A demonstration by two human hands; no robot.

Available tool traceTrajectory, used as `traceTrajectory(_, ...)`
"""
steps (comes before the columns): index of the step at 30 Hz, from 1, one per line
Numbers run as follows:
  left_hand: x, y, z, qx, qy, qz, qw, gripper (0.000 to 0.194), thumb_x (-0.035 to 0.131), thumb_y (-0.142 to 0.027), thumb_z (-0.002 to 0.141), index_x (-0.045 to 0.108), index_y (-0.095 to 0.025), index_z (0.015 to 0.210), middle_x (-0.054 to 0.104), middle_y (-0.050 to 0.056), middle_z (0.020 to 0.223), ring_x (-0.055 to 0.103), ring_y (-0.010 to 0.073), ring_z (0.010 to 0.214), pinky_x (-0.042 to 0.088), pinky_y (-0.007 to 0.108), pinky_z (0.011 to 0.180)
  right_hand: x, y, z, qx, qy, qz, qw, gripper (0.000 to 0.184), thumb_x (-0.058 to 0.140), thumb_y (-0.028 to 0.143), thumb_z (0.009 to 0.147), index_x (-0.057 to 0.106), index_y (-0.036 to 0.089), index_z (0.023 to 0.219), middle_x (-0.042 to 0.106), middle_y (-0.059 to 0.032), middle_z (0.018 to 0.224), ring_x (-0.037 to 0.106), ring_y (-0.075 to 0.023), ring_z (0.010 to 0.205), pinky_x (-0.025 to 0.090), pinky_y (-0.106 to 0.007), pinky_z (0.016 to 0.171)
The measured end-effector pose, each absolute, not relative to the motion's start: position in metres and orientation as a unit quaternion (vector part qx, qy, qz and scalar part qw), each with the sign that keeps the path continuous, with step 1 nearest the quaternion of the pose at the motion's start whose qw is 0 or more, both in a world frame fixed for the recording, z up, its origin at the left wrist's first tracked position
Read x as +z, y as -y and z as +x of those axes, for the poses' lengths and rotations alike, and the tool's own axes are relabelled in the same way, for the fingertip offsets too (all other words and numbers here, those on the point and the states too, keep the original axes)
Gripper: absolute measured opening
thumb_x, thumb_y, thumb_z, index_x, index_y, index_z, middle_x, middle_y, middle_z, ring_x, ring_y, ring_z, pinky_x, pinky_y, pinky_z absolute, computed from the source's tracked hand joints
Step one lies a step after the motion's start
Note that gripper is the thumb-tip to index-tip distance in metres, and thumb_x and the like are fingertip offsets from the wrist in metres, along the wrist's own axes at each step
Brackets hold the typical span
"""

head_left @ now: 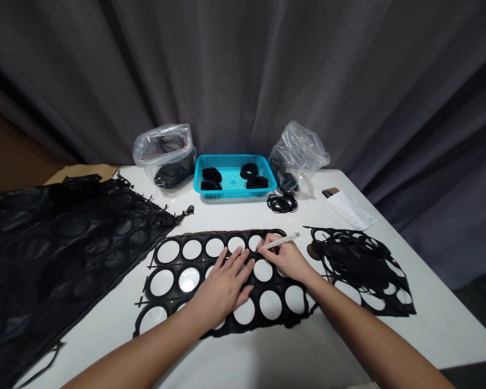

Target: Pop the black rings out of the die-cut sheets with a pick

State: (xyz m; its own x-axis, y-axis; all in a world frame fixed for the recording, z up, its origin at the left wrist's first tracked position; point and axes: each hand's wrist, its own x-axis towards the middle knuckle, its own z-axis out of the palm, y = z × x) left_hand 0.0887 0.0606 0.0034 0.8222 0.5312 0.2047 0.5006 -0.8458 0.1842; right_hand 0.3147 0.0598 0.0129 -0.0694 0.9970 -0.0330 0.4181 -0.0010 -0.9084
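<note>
A black sheet with rows of round cut-out holes [175, 281] lies flat on the white table, each hole edged by a thick black ring. My left hand [225, 283] rests palm down on the sheet, fingers spread over its middle. My right hand [287, 258] is closed around a slim white pen-shaped tool [282, 241]. The tool's tip end is down by a hole in the far row, just beyond my left fingertips. Whether it is a pen or a blade, I cannot make out.
Behind the sheet stands a blue basket [235, 195] with black ring bundles [249, 170], between plastic bags [162, 146] [302, 148]. Loose black loops [282, 203], white paper [350, 210] and a phone-like object [330, 192] lie nearby. Black scraps [356, 256] lie right; larger black material [68, 237] covers the left.
</note>
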Motion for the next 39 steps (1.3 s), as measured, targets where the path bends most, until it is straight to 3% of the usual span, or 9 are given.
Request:
traceTrajectory(7, 0.016, -0.072, 0.077, 0.122, -0.274, 0.947, 0.110, 0.057, 0.055, -0.032, 0.099, 0.035, -0.016, 0.150, 0.035, 0.015, 0.158, 0.030, 0.0265, 0.148, 0.030, 0.049, 0.119, 0.017, -0.063, 0.315, 0.401, 0.568, -0.600, 0.397, 0.025, 0.063, 0.039, 0.085, 0.051, 0.022, 0.071, 0.073, -0.0044, 0.086, 0.063, -0.0204, 0.080, 0.046, -0.032, 0.070)
traceTrajectory(12, 0.022, -0.072, 0.048, 0.104, -0.335, 0.935, 0.046, 0.048, 0.055, -0.033, 0.098, 0.048, -0.012, 0.140, 0.040, 0.019, 0.154, 0.037, 0.0315, 0.144, 0.034, 0.051, 0.115, 0.026, -0.068, 0.308, 0.448, 0.544, -0.587, 0.399, 0.025, 0.065, 0.041, 0.082, 0.051, 0.023, 0.073, 0.074, -0.0050, 0.094, 0.061, -0.0172, 0.068, 0.046, -0.029, 0.057)
traceTrajectory(17, 0.016, -0.059, 0.037, 0.073, -0.323, 0.943, 0.035, 0.053, 0.053, -0.033, 0.099, 0.042, -0.014, 0.147, 0.041, 0.014, 0.155, 0.038, 0.0335, 0.143, 0.033, 0.057, 0.114, 0.028, -0.073, 0.284, 0.423, 0.624, -0.546, 0.365, 0.020, 0.062, 0.033, 0.086, 0.055, 0.022, 0.071, 0.072, -0.0038, 0.088, 0.064, -0.0198, 0.082, 0.047, -0.031, 0.073)
traceTrajectory(23, 0.007, -0.053, 0.041, 0.088, -0.335, 0.938, 0.031, 0.052, 0.052, -0.035, 0.100, 0.042, -0.021, 0.149, 0.042, 0.010, 0.155, 0.031, 0.0362, 0.146, 0.024, 0.064, 0.116, 0.028, -0.071, 0.267, 0.399, 0.665, -0.535, 0.336, 0.015, 0.060, 0.027, 0.087, 0.058, 0.021, 0.073, 0.070, -0.0016, 0.084, 0.063, -0.0182, 0.077, 0.046, -0.029, 0.072)
traceTrajectory(35, -0.001, -0.048, 0.038, 0.113, -0.344, 0.932, 0.028, 0.053, 0.050, -0.035, 0.100, 0.041, -0.021, 0.150, 0.042, 0.011, 0.155, 0.026, 0.0361, 0.148, 0.018, 0.066, 0.116, 0.023, -0.069, 0.268, 0.368, 0.687, -0.535, 0.326, 0.016, 0.058, 0.026, 0.089, 0.057, 0.023, 0.073, 0.070, -0.0018, 0.086, 0.062, -0.0197, 0.083, 0.044, -0.032, 0.078)
traceTrajectory(39, 0.002, -0.045, 0.024, 0.108, -0.348, 0.931, 0.017, 0.056, 0.047, -0.041, 0.101, 0.039, -0.016, 0.151, 0.036, 0.013, 0.158, 0.026, 0.0367, 0.148, 0.022, 0.063, 0.116, 0.023, -0.068, 0.270, 0.406, 0.659, -0.540, 0.331, 0.017, 0.059, 0.028, 0.088, 0.055, 0.022, 0.073, 0.071, -0.0023, 0.090, 0.063, -0.0201, 0.086, 0.045, -0.032, 0.078)
